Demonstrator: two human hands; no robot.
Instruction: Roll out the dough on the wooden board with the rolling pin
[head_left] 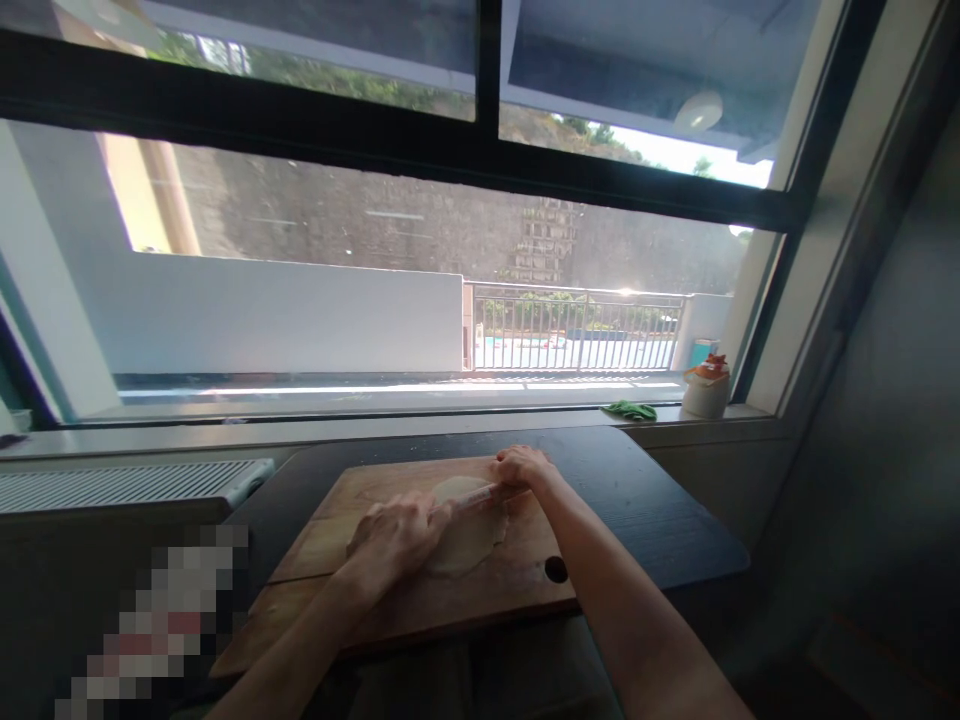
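Note:
A flat, pale sheet of dough (469, 540) with an uneven edge lies on a wooden cutting board (525, 588). Across the dough runs a thin rolling pin (474, 497), slanting up to the right. My left hand (401, 535) is closed over its near left end. At the far right end, my right hand (525, 465) has its fingers curled round the pin. Both hands cover the pin's ends, so only its middle shows. The board has a round hole near its right front edge, beside my right forearm.
The board rests on a dark table (645, 500) below a wide window. On the sill are a green cloth (630, 410) and a white container (705, 392) with something orange on top. A white radiator (135, 485) stands left of the table.

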